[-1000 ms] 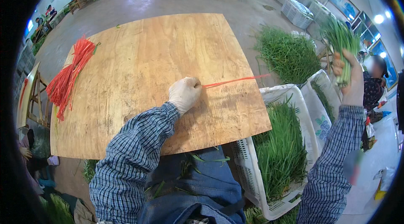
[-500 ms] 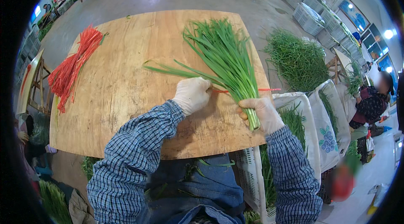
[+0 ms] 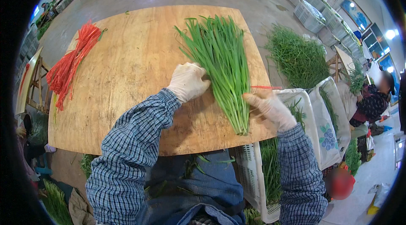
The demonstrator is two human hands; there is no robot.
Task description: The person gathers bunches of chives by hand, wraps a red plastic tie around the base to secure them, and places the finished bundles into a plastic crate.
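Note:
A bunch of green garlic chives [image 3: 226, 68] lies on the wooden board, leaf tips pointing away and pale cut ends near the front edge. My gloved left hand [image 3: 188, 82] is at the bunch's left side with fingers curled in; what they hold, if anything, is hidden. On the right, my gloved right hand [image 3: 270, 109], slightly blurred, has its fingers stretched toward the stems, fingertips at their edge. A thin red plastic tie [image 3: 266, 87] sticks out from under the bunch, just above my right hand.
A bundle of red plastic ties [image 3: 74, 64] rests at the board's [image 3: 127, 111] left. Lined white crates [image 3: 311, 125] of greens stand against its right side. A heap of greens [image 3: 296, 58] lies on the floor beyond. A co-worker [image 3: 374, 98] sits at far right.
My right hand has let go of the stem ends and moved slightly right. The chives now lie flatter and straighter, and the stray leaves at the left have been gathered in.

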